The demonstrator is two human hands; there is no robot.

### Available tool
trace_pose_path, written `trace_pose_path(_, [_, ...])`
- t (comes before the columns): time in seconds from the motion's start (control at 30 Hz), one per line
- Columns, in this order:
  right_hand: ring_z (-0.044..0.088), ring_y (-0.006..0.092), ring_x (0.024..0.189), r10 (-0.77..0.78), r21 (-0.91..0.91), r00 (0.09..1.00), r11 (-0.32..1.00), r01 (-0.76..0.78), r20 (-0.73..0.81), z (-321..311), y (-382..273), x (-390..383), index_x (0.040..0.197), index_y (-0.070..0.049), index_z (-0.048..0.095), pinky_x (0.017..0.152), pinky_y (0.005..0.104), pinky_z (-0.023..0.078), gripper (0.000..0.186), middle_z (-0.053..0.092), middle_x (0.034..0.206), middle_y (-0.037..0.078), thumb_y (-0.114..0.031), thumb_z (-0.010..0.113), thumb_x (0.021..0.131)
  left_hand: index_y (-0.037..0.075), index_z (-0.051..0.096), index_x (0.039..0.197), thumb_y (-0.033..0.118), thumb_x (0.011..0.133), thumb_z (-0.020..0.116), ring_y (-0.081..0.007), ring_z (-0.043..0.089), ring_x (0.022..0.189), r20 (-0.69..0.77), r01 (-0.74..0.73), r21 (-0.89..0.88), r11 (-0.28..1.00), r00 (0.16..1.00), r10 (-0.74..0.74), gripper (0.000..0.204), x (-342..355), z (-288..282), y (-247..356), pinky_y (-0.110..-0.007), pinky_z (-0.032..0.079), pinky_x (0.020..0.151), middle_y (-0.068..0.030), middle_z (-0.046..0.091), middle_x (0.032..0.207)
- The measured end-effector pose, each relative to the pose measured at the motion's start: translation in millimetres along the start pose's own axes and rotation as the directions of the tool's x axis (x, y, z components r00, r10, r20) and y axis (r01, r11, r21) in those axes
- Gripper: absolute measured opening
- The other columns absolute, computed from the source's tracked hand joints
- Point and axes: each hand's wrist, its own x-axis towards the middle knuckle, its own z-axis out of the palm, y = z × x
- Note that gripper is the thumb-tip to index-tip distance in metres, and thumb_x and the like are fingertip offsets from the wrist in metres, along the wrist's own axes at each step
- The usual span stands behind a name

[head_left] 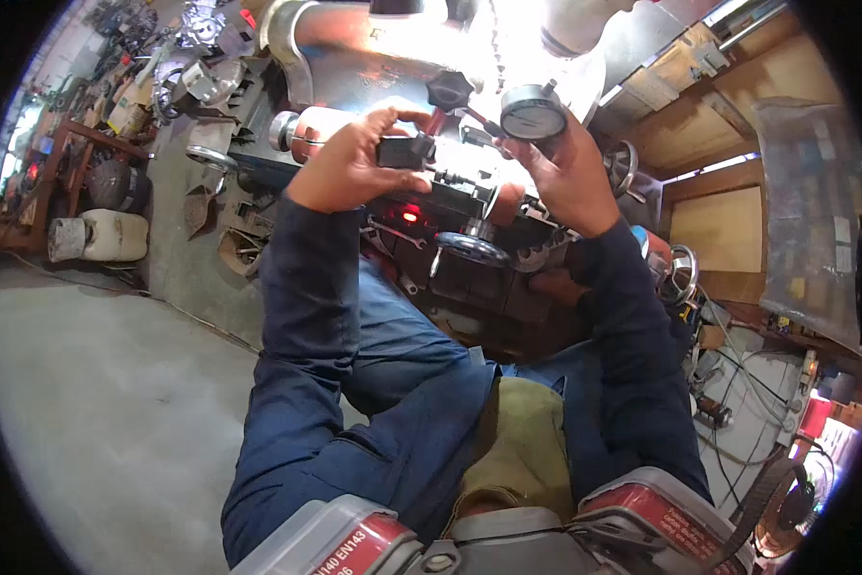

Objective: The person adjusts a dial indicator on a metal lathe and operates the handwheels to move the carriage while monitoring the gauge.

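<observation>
Above the machine, my left hand (340, 171) is closed around a dark block (406, 151), thumb below and fingers over its top; the block looks like the magnetic base of a gauge stand. To its right, my right hand (577, 182) grips a round dial indicator (534, 113) with a pale face, its fingers partly hidden behind the dial. Between the hands is a black star-shaped knob (448, 90) with a thin rod running toward the dial. Below them the machine carries a chrome handwheel (471, 248) and a red-orange collar (318, 134).
A smaller handwheel (210, 156) sticks out at the left, another handwheel (682, 276) at the right. An open-end wrench (397, 233) lies under my left hand. Metal parts crowd the far left, near a white jug (115, 236). Wooden framing (714, 230) and cables stand right.
</observation>
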Motion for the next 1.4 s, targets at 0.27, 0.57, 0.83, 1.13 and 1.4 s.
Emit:
trace_pose_path(0.27, [0.067, 0.0258, 0.088, -0.097, -0.248, 0.985, 0.967, 0.059, -0.144, 30, 37, 7, 0.119, 0.003, 0.054, 0.076, 0.0357, 0.051, 0.04, 0.068, 0.096, 0.019, -0.017, 0.069, 0.087, 0.004, 0.061, 0.116, 0.012, 0.073, 0.078, -0.0205, 0.065, 0.082, -0.186, -0.035, 0.472, 0.881, 0.973, 0.138, 0.047, -2, -15, -10, -0.032, 0.048, 0.078, -0.0124, 0.069, 0.089])
trace_pose_path(0.57, [0.07, 0.0207, 0.086, -0.014, -0.534, 0.998, 0.845, -0.017, -0.054, 22, 41, 11, 0.109, 0.007, 0.057, 0.077, 0.032, 0.053, 0.034, 0.071, 0.095, 0.016, -0.015, 0.07, 0.086, 0.011, 0.055, 0.121, 0.006, 0.074, 0.075, -0.0285, 0.063, 0.093, -0.357, 0.062, 0.538, 0.84, 0.92, 0.161, 0.052, -2, 8, -6, -0.039, 0.044, 0.081, -0.0116, 0.066, 0.102])
trace_pose_path(0.83, [0.066, 0.035, 0.075, -0.039, -0.691, 0.996, 0.723, -0.023, -0.074, 28, 32, 11, 0.108, 0.004, 0.059, 0.069, 0.0407, 0.051, 0.048, 0.069, 0.081, 0.017, -0.036, 0.071, 0.083, 0.017, 0.062, 0.121, -0.009, 0.079, 0.049, -0.0334, 0.062, 0.095, -0.225, 0.095, 0.858, 0.505, 0.953, 0.204, 0.051, -5, 22, -11, -0.041, 0.05, 0.082, -0.0159, 0.062, 0.112])
trace_pose_path(1.13, [0.069, 0.0184, 0.078, -0.041, -0.525, 0.994, 0.851, -0.018, -0.101, 31, 28, 8, 0.112, 0.007, 0.057, 0.072, 0.0319, 0.053, 0.045, 0.071, 0.085, 0.012, -0.025, 0.073, 0.084, 0.017, 0.066, 0.116, -0.007, 0.073, 0.058, -0.0338, 0.064, 0.092, -0.246, -0.037, 0.769, 0.638, 0.904, 0.349, 0.049, -5, 9, -20, -0.038, 0.05, 0.081, -0.014, 0.066, 0.103])
trace_pose_path(1.4, [0.067, 0.0227, 0.087, -0.096, -0.165, 0.984, 0.984, 0.071, -0.148, 28, 45, 20, 0.123, 0.01, 0.046, 0.077, 0.0303, 0.052, 0.057, 0.064, 0.099, 0.017, -0.035, 0.063, 0.093, 0.005, 0.049, 0.107, 0.024, 0.092, 0.061, -0.0362, 0.067, 0.079, -0.337, -0.217, 0.516, 0.828, 0.838, 0.429, 0.026, 19, -20, -10, -0.04, 0.052, 0.069, -0.0134, 0.069, 0.089])
